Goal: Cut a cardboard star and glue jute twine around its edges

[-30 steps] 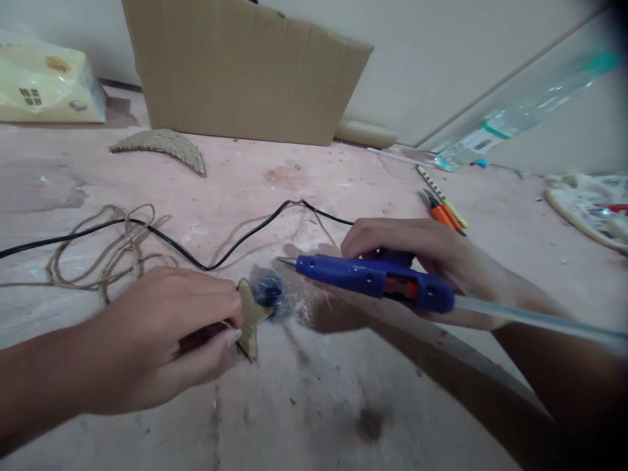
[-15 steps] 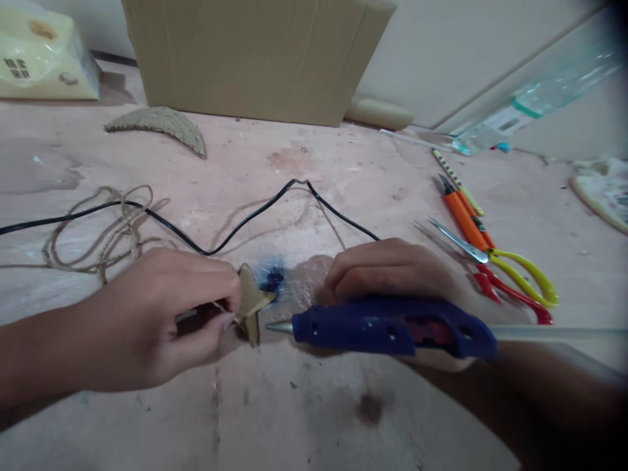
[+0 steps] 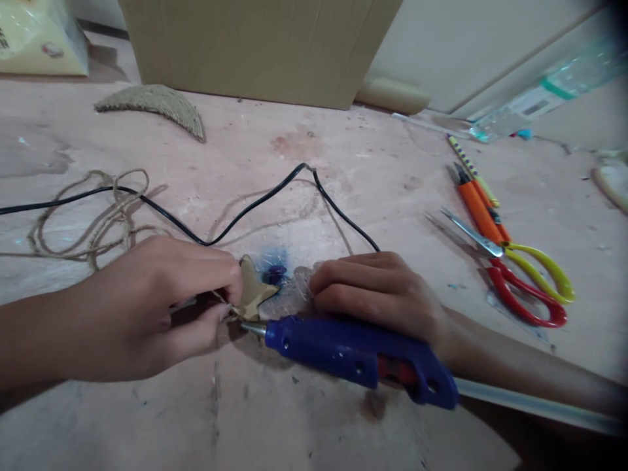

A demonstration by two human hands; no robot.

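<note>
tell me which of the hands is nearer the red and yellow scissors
Right. The right hand, gripping the blue glue gun, is left of the scissors in the picture; the left hand, at the cardboard star, is farther left, beyond the gun's nozzle.

Room nearside of glue gun (image 3: 338,347); cord (image 3: 209,243) crosses beyond.
</note>
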